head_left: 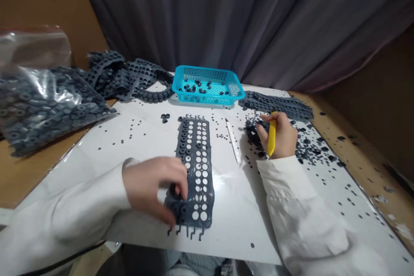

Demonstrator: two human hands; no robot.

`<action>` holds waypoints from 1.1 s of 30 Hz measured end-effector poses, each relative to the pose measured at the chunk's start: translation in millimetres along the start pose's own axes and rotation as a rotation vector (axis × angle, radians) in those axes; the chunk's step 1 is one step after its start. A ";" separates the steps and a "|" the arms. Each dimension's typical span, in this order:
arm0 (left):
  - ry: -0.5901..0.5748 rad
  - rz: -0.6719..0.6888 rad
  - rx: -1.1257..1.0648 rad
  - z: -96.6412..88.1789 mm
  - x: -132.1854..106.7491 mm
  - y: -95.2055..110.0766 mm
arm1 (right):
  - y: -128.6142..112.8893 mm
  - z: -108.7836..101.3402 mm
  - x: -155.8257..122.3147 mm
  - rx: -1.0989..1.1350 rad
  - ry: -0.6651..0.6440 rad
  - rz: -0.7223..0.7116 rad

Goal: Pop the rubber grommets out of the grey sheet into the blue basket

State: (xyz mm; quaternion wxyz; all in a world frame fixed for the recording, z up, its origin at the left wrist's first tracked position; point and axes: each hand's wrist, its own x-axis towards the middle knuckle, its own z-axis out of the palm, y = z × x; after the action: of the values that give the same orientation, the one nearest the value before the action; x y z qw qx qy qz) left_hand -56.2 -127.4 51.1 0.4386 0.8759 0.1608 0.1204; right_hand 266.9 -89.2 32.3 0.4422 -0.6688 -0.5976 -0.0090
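A dark grey rubber sheet (pixel 196 168) with rows of punched holes lies lengthwise on the white board (pixel 97 159). My left hand (pixel 154 189) presses on the sheet's near left edge, with the fingers curled over it. My right hand (pixel 280 136) is closed round a yellow tool (pixel 272 138) and rests among a pile of small dark rubber rings (pixel 300 146) to the right. A thin white stick (pixel 233 140) lies between the sheet and that hand.
A turquoise basket (pixel 207 85) holding a few dark rings stands at the back. More grey sheets lie heaped at back left (pixel 126 75) and back right (pixel 278 104). A clear bag of rubber parts (pixel 42 103) sits at the left. Tiny punched dots are scattered over the board.
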 end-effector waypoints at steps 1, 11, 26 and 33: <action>-0.069 0.080 0.113 7.5 -1.4 4.8 | 6.0 -0.4 3.6 -0.046 0.001 0.038; 0.029 0.158 0.366 41.4 -6.6 7.2 | -79.9 15.5 -70.2 0.798 -0.661 0.281; 0.038 0.062 0.279 4.1 -2.8 -16.9 | -96.1 7.2 -115.7 0.677 -0.825 0.265; -0.119 0.123 0.323 33.6 0.9 -8.7 | -103.1 -10.1 -142.2 0.706 -0.893 0.109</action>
State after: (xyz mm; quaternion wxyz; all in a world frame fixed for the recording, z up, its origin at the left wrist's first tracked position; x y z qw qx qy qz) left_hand -45.1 -146.6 24.4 0.2929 0.9487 0.0978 0.0677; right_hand 148.3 -218.6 21.4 0.3431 -0.4491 -0.6581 0.4975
